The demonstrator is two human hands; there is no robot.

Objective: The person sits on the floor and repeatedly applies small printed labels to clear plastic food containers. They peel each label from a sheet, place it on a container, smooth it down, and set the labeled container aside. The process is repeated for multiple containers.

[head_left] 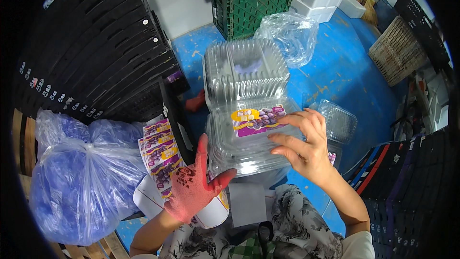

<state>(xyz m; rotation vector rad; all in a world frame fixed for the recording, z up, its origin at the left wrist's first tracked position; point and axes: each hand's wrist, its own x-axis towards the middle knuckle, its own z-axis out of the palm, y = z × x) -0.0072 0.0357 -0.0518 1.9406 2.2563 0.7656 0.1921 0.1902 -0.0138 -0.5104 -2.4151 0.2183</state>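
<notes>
In front of me stands a stack of clear plastic clamshell containers (pixel 225 148), opened out with the ribbed half (pixel 247 69) on the far side. A purple and yellow grape label (pixel 258 121) lies on the near, flat lid. My bare right hand (pixel 304 144) is over the lid's right side, fingers apart and curved, with a fingertip at the label's right edge. My left hand (pixel 199 182), in a red glove, is at the lid's near left corner with thumb and forefinger spread. Beside and under it runs a strip of grape labels (pixel 160 151) on white backing.
Tall black crates (pixel 110 43) rise on the left, above a bag of blue-purple material (pixel 81 177). Green crates (pixel 254 2) and a clear plastic bag (pixel 292 36) are at the back. More clear containers (pixel 338 122) sit right, near further black crates (pixel 407 182).
</notes>
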